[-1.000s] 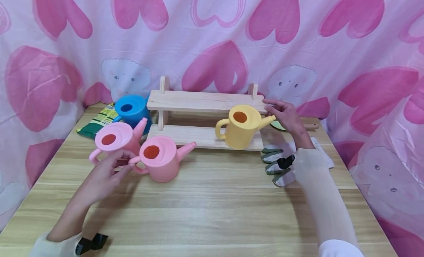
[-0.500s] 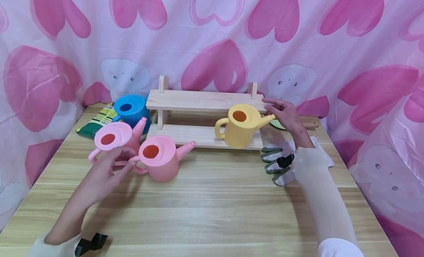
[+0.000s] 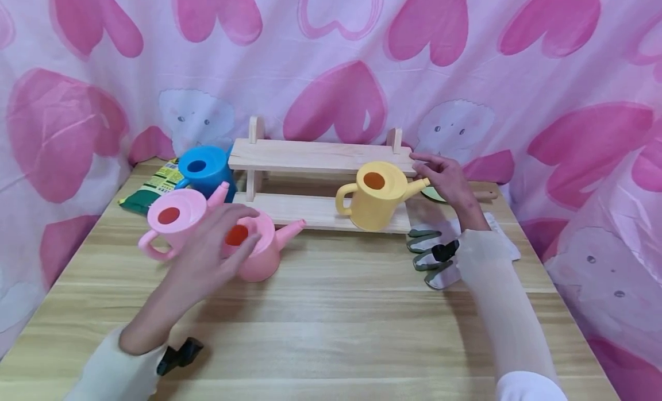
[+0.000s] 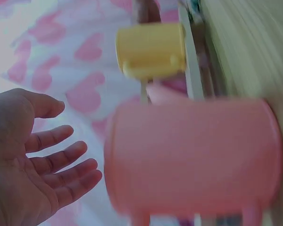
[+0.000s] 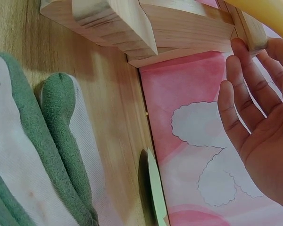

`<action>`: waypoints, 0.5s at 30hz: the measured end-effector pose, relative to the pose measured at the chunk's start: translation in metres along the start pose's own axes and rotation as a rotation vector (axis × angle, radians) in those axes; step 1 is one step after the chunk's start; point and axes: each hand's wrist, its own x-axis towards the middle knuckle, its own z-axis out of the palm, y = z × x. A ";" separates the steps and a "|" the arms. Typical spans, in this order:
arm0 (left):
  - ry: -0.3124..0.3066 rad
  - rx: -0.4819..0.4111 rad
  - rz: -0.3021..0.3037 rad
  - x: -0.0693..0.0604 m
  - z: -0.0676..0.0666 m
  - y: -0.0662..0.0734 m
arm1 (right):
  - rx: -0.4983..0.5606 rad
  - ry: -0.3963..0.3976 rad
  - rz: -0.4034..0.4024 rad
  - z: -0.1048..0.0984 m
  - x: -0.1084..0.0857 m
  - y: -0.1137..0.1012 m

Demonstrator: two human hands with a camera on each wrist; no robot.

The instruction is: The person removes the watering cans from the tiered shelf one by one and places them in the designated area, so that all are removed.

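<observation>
My left hand [image 3: 207, 254], fingers spread and apart, hovers over the handle side of the front pink watering can [image 3: 265, 256], hiding its handle. In the left wrist view that hand [image 4: 52, 155] is beside the can's blurred body [image 4: 193, 157], with a gap between them. A second pink watering can [image 3: 178, 205] is just behind, partly covered by the hand. My right hand [image 3: 445, 180] pinches the right end of the upper board of the two-tier wooden shelf [image 3: 310, 155]. A yellow watering can [image 3: 376, 203] sits at the right of the lower board.
A blue watering can [image 3: 209, 174] stands left of the shelf, beside a green and yellow packet [image 3: 155, 188]. White and green gloves [image 3: 434, 260] lie under my right forearm. Behind them is a trowel-like tool with a green blade [image 3: 434, 194]. A heart-patterned curtain [image 3: 331, 56] hangs behind the table.
My left hand has let go of the front pink watering can's handle and moved right and up over it. The right hand and the cans stay in place.
</observation>
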 end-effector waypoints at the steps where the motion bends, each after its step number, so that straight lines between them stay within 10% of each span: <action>1: -0.010 -0.005 0.010 0.004 0.004 0.004 | 0.003 0.004 0.004 0.000 0.002 0.004; 15: -0.232 -0.146 0.005 0.040 0.070 0.050 | -0.010 0.008 -0.019 -0.001 0.004 0.011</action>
